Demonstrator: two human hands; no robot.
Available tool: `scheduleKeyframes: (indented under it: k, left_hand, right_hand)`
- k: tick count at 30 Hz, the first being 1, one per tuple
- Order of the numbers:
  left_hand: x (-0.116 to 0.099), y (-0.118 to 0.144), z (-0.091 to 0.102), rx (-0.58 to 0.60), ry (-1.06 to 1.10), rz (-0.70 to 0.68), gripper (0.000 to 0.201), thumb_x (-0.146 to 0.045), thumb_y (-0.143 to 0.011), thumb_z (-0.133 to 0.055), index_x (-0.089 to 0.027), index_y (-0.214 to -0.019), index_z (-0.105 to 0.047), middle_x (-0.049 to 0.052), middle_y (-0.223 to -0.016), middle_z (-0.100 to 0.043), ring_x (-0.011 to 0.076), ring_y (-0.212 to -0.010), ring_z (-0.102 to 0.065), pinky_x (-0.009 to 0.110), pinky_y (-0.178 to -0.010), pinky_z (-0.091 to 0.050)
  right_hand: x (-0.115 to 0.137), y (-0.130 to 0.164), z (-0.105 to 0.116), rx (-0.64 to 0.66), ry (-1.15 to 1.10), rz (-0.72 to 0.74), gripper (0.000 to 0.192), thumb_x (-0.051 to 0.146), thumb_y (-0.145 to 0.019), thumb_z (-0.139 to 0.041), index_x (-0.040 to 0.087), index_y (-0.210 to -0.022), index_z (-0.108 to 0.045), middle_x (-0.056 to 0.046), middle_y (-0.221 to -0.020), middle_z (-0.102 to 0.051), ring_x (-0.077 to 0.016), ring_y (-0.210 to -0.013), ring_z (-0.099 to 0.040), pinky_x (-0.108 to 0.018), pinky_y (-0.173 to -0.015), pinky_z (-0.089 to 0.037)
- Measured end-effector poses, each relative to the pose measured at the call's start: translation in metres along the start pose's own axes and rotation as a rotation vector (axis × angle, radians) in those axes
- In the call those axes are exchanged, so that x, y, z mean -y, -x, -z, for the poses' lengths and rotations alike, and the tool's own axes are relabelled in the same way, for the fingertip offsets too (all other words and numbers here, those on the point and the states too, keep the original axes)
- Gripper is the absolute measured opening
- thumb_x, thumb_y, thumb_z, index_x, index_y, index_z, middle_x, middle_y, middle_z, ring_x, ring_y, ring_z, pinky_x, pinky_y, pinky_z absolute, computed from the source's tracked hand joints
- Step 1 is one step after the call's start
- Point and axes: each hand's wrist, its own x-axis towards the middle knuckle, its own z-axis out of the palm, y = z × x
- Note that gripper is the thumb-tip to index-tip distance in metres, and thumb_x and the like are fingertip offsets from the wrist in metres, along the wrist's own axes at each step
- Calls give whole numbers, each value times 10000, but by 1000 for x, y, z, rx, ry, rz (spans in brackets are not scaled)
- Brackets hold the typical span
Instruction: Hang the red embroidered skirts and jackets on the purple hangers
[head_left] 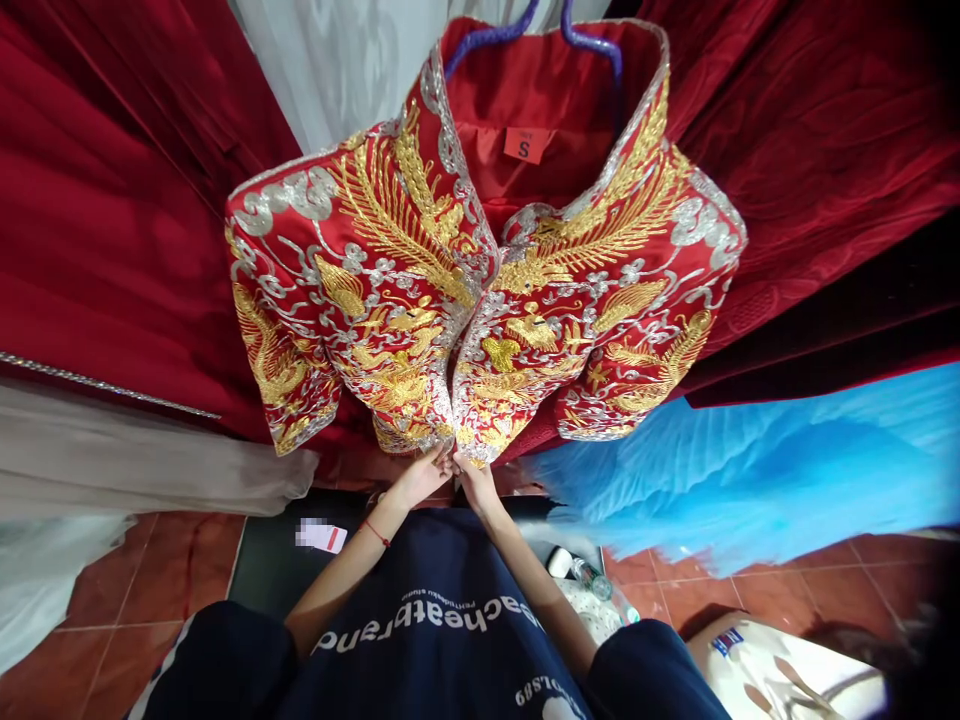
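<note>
A red embroidered jacket [525,330] with gold and silver stitching hangs facing me on a purple hanger [491,38]. Inside its stand-up collar is a red size label [528,146] marked S. The two front edges meet at the chest and part slightly lower down. At the bottom of the front opening, my left hand [421,478] is closed on the jacket's edge, its wrist wearing a thin red string bracelet [381,537]. Close beside it, my right hand [475,482] pinches the other front edge near the hem. The fingertips nearly touch, and small fastenings there cannot be made out.
Dark red garments [112,200] hang on both sides, with white fabric [330,60] behind. Blue pleated tulle [810,460] spreads at right. Below lie a white card [324,537], a clear bottle [589,577] and a cream bag [780,665] near the tiled floor [127,570].
</note>
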Motion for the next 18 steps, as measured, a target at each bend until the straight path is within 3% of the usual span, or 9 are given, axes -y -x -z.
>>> scheduleKeyframes:
  k: [8, 13, 18]
  left_hand:
    - [3, 9, -7, -12, -146, -91, 168, -239, -702, -850, -162, -802, -739, 43, -840, -724, 134, -755, -629, 274, -744, -495]
    - [3, 13, -8, -98, -260, -204, 332, -298, -616, -896, -137, -879, -771, 85, -895, -768, 169, -782, -682, 281, -723, -505]
    - [5, 5, -1, -221, -304, -352, 353, -301, -576, -899, -137, -857, -763, 69, -848, -773, 177, -744, -687, 299, -725, -515]
  right_hand:
    - [-3, -4, 1, -12, 26, 0, 253, 378, -677, -783, 236, -763, -591, 26, -686, -587, -139, -621, -509, -301, -642, -463]
    - [-6, -11, 1, -11, 73, -24, 296, 456, -662, -788, 255, -757, -592, 2, -727, -628, -165, -669, -560, -321, -679, -496]
    - [-6, -15, -4, 49, 182, -122, 395, 601, -693, -748, 252, -757, -575, 13, -667, -617, -144, -595, -545, -290, -592, -482]
